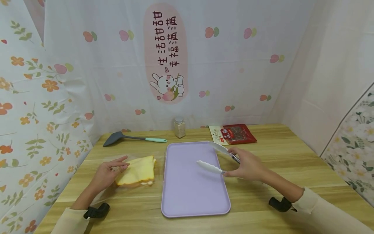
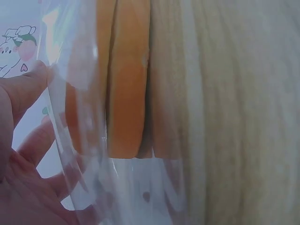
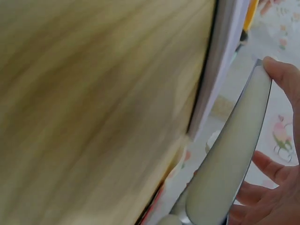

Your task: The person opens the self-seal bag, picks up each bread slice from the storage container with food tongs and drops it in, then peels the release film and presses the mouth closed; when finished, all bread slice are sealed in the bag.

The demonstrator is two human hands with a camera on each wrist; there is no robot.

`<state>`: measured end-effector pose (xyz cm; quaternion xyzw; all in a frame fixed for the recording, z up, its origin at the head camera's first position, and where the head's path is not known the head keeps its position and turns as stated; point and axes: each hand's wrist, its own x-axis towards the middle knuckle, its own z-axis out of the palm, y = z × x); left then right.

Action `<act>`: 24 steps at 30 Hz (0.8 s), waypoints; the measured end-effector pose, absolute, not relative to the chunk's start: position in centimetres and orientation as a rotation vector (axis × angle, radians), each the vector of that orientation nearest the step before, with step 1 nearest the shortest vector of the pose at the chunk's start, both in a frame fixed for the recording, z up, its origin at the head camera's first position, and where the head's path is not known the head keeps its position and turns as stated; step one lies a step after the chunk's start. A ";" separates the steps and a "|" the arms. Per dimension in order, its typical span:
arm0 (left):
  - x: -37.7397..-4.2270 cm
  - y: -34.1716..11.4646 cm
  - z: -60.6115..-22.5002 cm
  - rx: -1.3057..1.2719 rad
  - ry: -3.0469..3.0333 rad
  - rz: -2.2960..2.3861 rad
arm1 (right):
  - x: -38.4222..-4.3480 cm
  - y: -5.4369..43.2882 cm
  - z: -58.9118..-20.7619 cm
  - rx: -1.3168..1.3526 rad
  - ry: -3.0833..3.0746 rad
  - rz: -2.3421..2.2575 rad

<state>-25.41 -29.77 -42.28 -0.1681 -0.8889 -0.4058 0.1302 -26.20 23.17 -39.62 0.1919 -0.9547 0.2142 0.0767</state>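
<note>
Tongs' pale grip (image 3: pixel 229 150): right wrist view only.

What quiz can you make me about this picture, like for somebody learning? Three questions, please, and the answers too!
1. Which hand holds the tongs?

2. What colour is the tray?
A) green
B) purple
C) red

3. True or false: the bread lies on the tray.

Key:
1. The right hand.
2. B.
3. False: the bread lies to the left of the tray in the head view, in clear plastic.
</note>
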 end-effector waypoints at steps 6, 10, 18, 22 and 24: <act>-25.3 -29.6 -42.3 -0.501 -2.564 -1.174 | -26.0 24.9 -40.0 0.508 -2.848 0.639; -25.2 -29.5 -42.3 -0.502 -2.544 -1.207 | -25.9 25.4 -39.9 0.462 -2.859 0.631; -25.2 -29.6 -42.3 -0.498 -2.554 -1.138 | -26.0 25.6 -39.9 0.353 -2.875 0.567; -25.2 -29.6 -42.4 -0.504 -2.552 -1.121 | -26.0 25.6 -39.9 0.315 -2.890 0.551; -25.3 -29.6 -42.4 -0.508 -2.548 -1.129 | -26.0 25.7 -39.9 0.299 -2.900 0.553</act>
